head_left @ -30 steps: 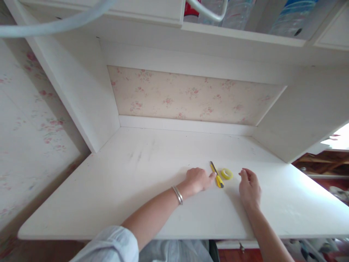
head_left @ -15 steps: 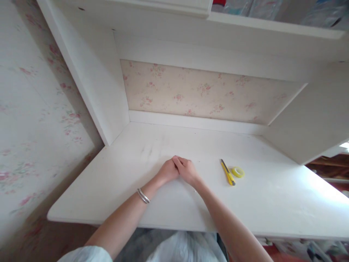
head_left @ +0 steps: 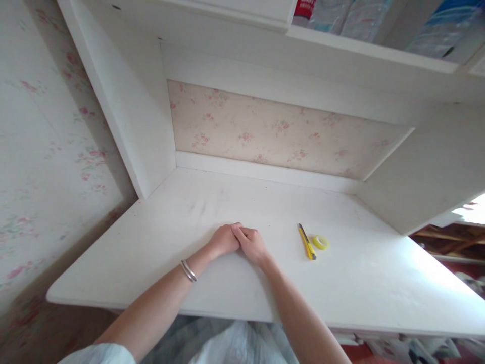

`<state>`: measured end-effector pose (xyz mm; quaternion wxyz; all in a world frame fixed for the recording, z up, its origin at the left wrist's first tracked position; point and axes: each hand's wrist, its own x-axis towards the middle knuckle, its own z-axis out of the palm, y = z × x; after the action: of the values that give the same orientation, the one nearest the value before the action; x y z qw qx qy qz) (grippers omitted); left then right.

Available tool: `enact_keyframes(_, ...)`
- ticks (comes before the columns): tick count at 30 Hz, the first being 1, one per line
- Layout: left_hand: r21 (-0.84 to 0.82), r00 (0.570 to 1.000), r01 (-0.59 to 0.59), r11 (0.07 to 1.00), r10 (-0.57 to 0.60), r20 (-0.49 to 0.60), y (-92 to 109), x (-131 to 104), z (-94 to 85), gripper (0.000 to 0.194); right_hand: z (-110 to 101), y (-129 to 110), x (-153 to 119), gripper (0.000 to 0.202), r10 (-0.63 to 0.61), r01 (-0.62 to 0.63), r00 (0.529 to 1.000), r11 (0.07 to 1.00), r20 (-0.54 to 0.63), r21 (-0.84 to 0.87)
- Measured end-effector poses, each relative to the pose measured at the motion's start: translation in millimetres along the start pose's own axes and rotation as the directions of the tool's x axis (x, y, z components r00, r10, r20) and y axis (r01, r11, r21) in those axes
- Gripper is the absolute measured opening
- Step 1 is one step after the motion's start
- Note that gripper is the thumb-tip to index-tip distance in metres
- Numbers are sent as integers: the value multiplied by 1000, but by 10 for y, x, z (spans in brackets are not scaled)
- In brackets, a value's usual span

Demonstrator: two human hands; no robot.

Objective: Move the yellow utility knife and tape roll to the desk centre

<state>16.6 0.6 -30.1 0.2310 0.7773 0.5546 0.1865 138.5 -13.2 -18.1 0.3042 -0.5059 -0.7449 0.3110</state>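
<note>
My left hand (head_left: 225, 239) and my right hand (head_left: 253, 245) are clasped together on the white desk (head_left: 151, 253). Both are closed, with the fingers folded in and partly hidden, and no object shows between them. A silver bangle (head_left: 188, 271) circles my left wrist. To the right of my hands lies a yellow utility knife (head_left: 306, 242), its dark blade end pointing away from me. Close beside it is a roll of clear yellowish tape (head_left: 321, 242), lying flat. Neither hand touches the knife or the tape.
White side panels (head_left: 125, 111) rise left and right of the desk, and a shelf (head_left: 242, 55) overhangs it. Plastic bottles (head_left: 366, 17) stand on the shelf at upper right. Floral wallpaper (head_left: 261, 126) covers the back. Below the desk's right side are various blurred items.
My view has tilted and turned slightly right, so the desk, knife and tape appear further left and more of the shelf's bottles show. My hands stay clasped.
</note>
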Motion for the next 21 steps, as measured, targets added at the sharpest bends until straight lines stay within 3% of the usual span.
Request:
enact_keyframes(5, 36, 1000, -7, 999, 7, 0, 21, -24, -34, 19, -20, -19, -1, 63, 10, -8, 999, 999, 36, -53)
enact_keyframes(11, 60, 998, -42, 997, 39, 50, 48, -60, -77, 20, -56, -15, -17, 56, -57, 68, 993, 993, 105, -100)
enact_keyframes(21, 23, 998, -37, 999, 36, 58, 57, -60, -83, 20, -57, -8, -20, 58, -46, 51, 992, 998, 117, -35)
